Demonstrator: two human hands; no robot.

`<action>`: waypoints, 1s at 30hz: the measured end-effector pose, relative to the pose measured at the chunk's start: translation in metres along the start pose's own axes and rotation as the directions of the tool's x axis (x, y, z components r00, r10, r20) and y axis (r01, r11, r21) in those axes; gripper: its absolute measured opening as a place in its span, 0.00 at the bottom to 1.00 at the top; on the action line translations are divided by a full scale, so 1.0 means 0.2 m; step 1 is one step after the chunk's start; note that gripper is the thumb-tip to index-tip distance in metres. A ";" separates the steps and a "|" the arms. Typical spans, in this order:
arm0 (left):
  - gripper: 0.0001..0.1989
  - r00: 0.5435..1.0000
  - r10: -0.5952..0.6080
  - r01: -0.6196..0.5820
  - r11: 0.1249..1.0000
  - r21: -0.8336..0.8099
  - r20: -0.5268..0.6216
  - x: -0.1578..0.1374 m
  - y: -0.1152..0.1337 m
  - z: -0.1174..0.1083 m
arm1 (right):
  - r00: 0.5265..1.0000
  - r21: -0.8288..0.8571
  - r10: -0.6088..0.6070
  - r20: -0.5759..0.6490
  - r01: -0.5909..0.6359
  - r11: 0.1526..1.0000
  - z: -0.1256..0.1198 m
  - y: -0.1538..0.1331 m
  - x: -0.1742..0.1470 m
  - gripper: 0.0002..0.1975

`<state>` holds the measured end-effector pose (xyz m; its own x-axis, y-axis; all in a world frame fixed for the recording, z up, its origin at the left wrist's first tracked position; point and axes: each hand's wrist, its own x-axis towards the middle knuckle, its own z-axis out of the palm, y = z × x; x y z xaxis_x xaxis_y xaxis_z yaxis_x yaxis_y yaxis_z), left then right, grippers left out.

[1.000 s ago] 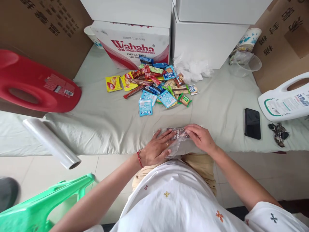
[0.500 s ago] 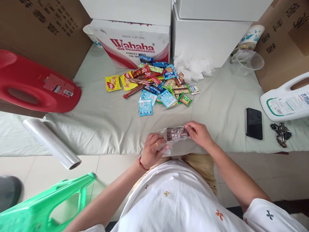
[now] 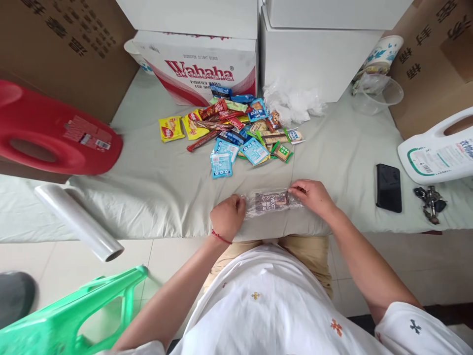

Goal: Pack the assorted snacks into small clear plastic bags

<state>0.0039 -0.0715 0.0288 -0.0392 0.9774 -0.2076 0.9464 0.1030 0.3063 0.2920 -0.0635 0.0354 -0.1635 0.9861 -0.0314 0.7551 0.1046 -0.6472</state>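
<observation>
A brown cocoa snack packet point(image 3: 271, 201) lies inside a clear plastic bag point(image 3: 252, 206) at the near edge of the cloth-covered surface. My left hand point(image 3: 228, 214) pinches the left end of the bag, its fingertips partly hidden behind the knuckles. On the other side my right hand point(image 3: 312, 195) has thumb and fingers closed on the bag's right end. The plastic is stretched between both hands. Beyond them is a pile of small wrapped snacks point(image 3: 254, 150) in blue, red, yellow and green.
Crumpled clear plastic point(image 3: 295, 104) sits by white boxes point(image 3: 318, 64) at the back. A plastic wrap roll point(image 3: 79, 222) and red jug point(image 3: 92, 143) are left, above a green stool point(image 3: 88, 296). Phone point(image 3: 389, 188), keys point(image 3: 430, 203) and white detergent bottle point(image 3: 439, 153) lie right.
My hands have moved apart, pulling the plastic bag out flatter around the cocoa packet. The left hand shifted left and turned knuckles up; the right hand moved slightly right.
</observation>
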 end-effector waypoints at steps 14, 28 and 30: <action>0.16 0.352 0.725 -0.784 0.573 0.236 -0.592 -0.12 0.11 -0.20 | 0.991 -0.152 -0.114 0.075 0.125 0.981 0.03 0.04 0.05 0.10; 0.26 0.387 0.847 -0.921 0.376 -0.104 -0.365 -0.07 -0.03 -0.03 | 0.999 0.030 -0.029 0.018 0.029 0.999 -0.02 0.09 0.06 0.11; 0.28 0.336 0.882 -0.938 0.344 -0.037 -0.331 -0.12 -0.07 0.00 | 0.999 0.029 -0.046 0.029 0.045 0.999 0.00 0.08 0.07 0.12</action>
<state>-0.0081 -0.0965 0.0299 0.7154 0.4802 0.5075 0.3504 -0.8750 0.3340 0.3022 -0.0490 0.0240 -0.2161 0.9761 -0.0237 0.7281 0.1449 -0.6699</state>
